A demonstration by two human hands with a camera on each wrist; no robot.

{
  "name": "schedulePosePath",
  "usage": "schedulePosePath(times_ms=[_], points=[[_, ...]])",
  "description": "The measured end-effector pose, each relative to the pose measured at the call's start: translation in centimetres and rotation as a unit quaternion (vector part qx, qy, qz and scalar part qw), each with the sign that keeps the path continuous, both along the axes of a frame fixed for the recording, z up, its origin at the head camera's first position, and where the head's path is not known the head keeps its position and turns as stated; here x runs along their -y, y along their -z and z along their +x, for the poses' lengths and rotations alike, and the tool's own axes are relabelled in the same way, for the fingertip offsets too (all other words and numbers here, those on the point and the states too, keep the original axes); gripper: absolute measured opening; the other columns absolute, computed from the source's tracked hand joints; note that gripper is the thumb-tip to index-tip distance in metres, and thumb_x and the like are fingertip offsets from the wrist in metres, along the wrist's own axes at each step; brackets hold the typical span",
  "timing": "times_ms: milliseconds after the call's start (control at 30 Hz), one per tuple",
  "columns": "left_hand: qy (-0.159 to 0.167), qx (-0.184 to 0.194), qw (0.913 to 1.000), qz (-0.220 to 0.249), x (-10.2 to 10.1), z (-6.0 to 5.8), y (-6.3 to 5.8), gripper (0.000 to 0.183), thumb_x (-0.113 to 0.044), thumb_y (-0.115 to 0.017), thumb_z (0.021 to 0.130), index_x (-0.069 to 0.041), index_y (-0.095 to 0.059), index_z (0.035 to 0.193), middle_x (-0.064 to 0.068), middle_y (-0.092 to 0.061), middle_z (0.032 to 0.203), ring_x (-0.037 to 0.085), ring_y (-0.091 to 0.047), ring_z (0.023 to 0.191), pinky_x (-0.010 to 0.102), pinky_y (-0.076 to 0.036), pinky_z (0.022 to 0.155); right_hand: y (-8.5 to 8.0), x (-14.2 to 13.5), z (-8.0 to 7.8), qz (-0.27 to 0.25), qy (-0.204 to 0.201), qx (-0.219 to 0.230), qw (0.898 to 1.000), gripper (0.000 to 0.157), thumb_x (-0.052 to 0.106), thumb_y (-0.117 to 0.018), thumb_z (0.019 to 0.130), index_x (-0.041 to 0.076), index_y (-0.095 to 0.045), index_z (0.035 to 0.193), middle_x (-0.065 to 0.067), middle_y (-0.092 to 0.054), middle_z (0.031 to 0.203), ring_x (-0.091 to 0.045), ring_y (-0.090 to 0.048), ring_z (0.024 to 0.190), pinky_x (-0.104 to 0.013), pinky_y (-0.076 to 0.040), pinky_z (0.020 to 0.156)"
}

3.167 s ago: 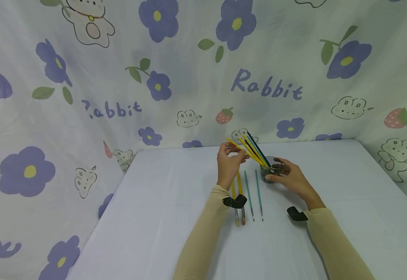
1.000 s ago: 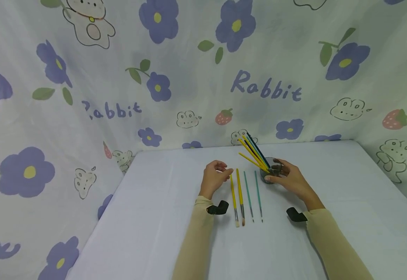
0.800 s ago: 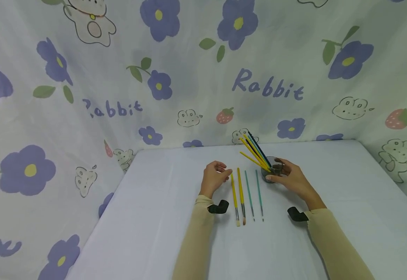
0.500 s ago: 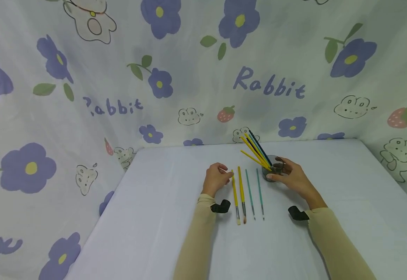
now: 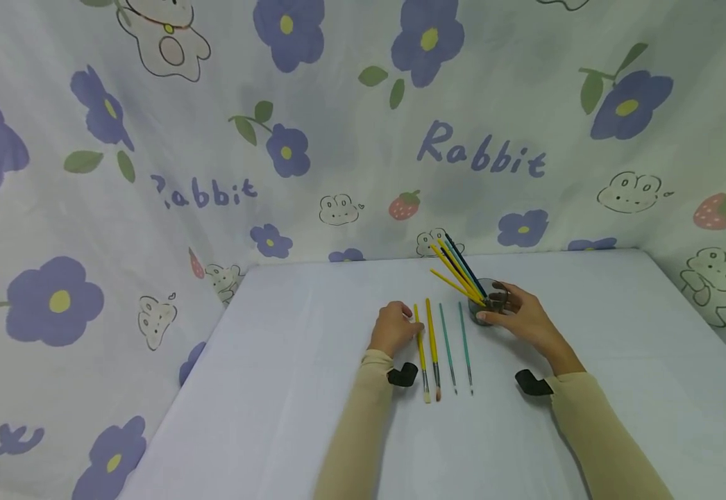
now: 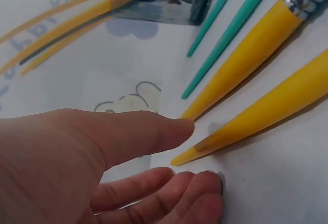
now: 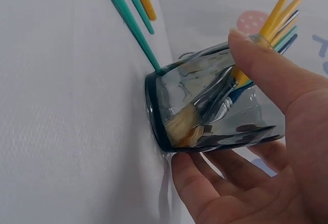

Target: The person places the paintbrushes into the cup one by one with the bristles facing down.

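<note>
My left hand is at the handle end of the leftmost yellow paintbrush. In the left wrist view, the thumb stretches over this brush's tip and the fingers lie below, with a gap between. A second yellow paintbrush and two thin teal paintbrushes lie alongside, bristles toward me. My right hand grips a dark glass cup, thumb on one side and fingers on the other. Several yellow, teal and dark paintbrushes lean left out of it, their bristles down inside.
A white cloth covers the table. Behind and to the left hangs a curtain with flowers and rabbits. Black straps sit at both wrists.
Earlier my left hand let go of a yellow paintbrush leaning in the cup and moved left and down. Now it has come to the leftmost lying brush. The right hand stays on the cup.
</note>
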State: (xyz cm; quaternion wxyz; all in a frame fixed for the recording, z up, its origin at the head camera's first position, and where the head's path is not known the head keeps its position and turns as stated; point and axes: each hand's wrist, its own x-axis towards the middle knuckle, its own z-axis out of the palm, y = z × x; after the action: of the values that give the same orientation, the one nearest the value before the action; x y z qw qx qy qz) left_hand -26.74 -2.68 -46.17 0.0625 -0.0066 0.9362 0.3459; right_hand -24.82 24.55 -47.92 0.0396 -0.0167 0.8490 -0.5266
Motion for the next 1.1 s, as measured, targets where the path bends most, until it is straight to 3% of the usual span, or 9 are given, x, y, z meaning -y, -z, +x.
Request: schedulePosePath(times_ms=[133,300,533,733,933,1100], points=[[0.01,-0.015,0.9997,-0.018,-0.4,0.5,-0.3,0.028,-0.017,-0.082,0.085,-0.002,-0.068,0.105,0.011,-0.07,0.097,0.02,-0.058,0.079,0.032,-0.051,0.072,-0.1,0.0,0.1,0.002,-0.003,-0.001,1.0,0.1,0.045,-0.082,0.087,0.011,-0.028,0.163,-0.025,-0.043,0.16,-0.047,-0.042,0.148,-0.061,-0.041,0.118],[0.016,-0.036,0.9984,-0.039,-0.5,1.0,-0.6,0.025,-0.012,-0.082,0.082,0.0,-0.068,0.1,0.012,-0.069,0.094,0.022,-0.059,0.079,0.035,-0.054,0.076,-0.2,0.0,0.2,0.002,-0.006,-0.005,1.0,0.101,0.044,-0.083,0.087,0.009,-0.026,0.164,-0.026,-0.04,0.161,-0.048,-0.042,0.148,-0.061,-0.042,0.117],[0.02,-0.037,0.9973,-0.06,-0.5,1.3,-0.8,0.016,-0.007,-0.081,0.083,0.003,-0.071,0.09,0.013,-0.071,0.082,0.019,-0.061,0.062,0.028,-0.053,0.056,-0.4,0.3,0.4,-0.013,-0.008,-0.009,1.0,0.103,0.044,-0.081,0.088,0.01,-0.021,0.165,-0.025,-0.037,0.163,-0.05,-0.04,0.148,-0.063,-0.04,0.117],[0.027,-0.044,0.994,-0.096,-0.7,1.5,-0.9,0.026,-0.01,-0.083,0.081,-0.005,-0.059,0.072,0.004,-0.056,0.065,0.017,-0.05,0.054,0.027,-0.042,0.047,-0.5,0.3,0.5,-0.019,0.004,-0.028,0.999,0.1,0.042,-0.081,0.089,0.011,-0.024,0.164,-0.023,-0.038,0.163,-0.052,-0.037,0.149,-0.065,-0.038,0.117],[0.027,-0.035,0.9906,-0.129,0.2,1.2,-0.8,0.025,-0.018,-0.082,0.081,-0.008,-0.06,0.073,0.003,-0.056,0.065,0.018,-0.052,0.054,0.029,-0.042,0.048,-0.6,0.4,0.6,-0.02,0.0,-0.038,0.999,0.098,0.04,-0.081,0.089,0.009,-0.025,0.164,-0.023,-0.041,0.161,-0.05,-0.038,0.149,-0.066,-0.037,0.118],[0.03,-0.003,0.9965,-0.079,1.7,0.6,-1.0,0.022,-0.022,-0.081,0.082,-0.004,-0.07,0.091,0.006,-0.068,0.075,0.017,-0.061,0.059,0.029,-0.049,0.055,-0.7,0.5,0.6,-0.019,0.0,-0.036,0.999,0.097,0.04,-0.081,0.089,0.01,-0.026,0.163,-0.024,-0.04,0.162,-0.051,-0.037,0.149,-0.066,-0.037,0.118]])
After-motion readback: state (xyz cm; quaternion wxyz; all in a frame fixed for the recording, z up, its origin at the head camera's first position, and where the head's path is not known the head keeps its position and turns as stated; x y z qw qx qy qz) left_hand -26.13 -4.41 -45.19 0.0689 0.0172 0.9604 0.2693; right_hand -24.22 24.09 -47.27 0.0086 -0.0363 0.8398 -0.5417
